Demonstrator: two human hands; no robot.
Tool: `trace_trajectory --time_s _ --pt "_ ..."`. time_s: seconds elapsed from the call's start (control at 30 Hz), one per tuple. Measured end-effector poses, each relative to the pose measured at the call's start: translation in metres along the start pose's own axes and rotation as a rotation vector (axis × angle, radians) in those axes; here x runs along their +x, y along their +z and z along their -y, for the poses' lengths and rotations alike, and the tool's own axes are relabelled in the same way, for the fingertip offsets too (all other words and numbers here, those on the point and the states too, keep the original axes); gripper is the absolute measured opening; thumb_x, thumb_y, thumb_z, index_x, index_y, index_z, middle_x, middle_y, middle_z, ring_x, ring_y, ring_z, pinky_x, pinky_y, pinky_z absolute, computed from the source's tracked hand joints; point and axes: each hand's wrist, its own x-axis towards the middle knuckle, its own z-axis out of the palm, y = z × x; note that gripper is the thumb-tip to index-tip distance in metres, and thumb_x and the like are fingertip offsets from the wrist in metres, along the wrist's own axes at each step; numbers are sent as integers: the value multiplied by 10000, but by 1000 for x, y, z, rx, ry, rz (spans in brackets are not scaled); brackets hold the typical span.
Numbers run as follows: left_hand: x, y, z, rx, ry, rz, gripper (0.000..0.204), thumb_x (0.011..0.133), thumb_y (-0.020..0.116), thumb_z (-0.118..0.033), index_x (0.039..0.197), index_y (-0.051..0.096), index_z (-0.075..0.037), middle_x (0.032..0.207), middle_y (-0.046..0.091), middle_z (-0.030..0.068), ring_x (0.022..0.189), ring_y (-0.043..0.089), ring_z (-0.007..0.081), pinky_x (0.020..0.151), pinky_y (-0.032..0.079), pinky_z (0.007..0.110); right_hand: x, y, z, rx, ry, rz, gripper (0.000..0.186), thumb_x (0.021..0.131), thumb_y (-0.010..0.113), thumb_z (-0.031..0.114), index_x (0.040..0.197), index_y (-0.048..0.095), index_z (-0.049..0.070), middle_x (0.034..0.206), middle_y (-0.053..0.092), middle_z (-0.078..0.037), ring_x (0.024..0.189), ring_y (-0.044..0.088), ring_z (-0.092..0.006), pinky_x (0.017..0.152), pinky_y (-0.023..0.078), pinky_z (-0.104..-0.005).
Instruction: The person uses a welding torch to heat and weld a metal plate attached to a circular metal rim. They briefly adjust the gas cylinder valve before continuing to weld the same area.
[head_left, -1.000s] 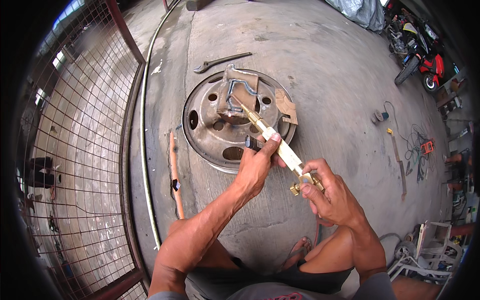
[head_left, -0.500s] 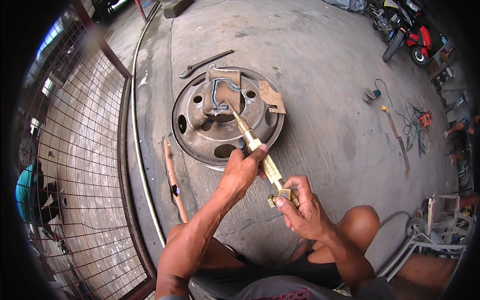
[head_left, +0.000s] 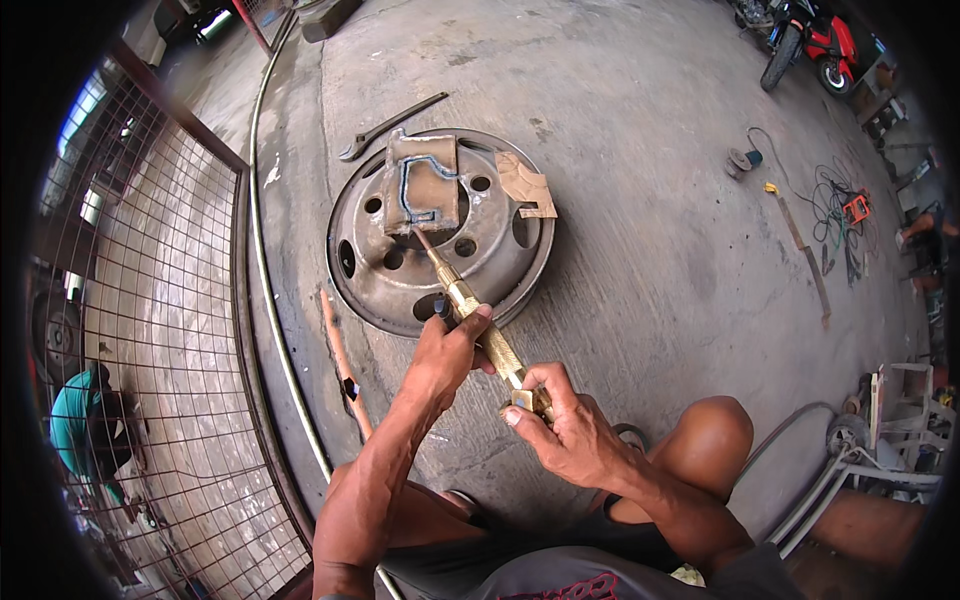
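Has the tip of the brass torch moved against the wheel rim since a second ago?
No. The brass torch tip rests at the lower edge of the metal plate on the wheel rim, as before; only the camera shifted.

One head-worn fisheye view looks steeply down, close over the hands (head_left: 500, 390), onto the concrete floor (head_left: 650, 200)

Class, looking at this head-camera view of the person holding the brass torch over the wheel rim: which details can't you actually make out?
- Head view: torch grip, covered by left hand.
- Valve end, wrapped by right hand.
- Torch tip at the metal plate on the wheel rim: too small to tell contact.
- Tools far right: tiny, fisheye-bent.
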Motion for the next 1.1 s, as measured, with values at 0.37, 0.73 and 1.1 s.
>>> trace_trajectory --time_s 0.37,0.73,1.1 --pt "7 -3 5 -51 9 11 383 1048 678 -328 1042 646 53 848 659 100 620 609 182 616 489 342 4 -1 2 -53 -11 1 367 1041 662 192 1253 392 60 778 663 -196 664 710 -367 608 531 -471" --pt "0 5 -6 81 15 45 414 1063 647 -370 1049 629 44 860 647 84 648 636 179 659 496 353 -6 -4 1 11 35 -27 355 1055 652 207 1253 393 69 741 623 -127 638 652 -237 595 504 -423" --pt "5 19 -10 219 -41 178 462 1051 664 -379 1045 639 83 881 659 126 728 674 209 637 573 376 -33 3 -2 263 199 -86 383 1079 633 266 1260 362 65 696 591 -30 543 564 -113 505 455 -317"
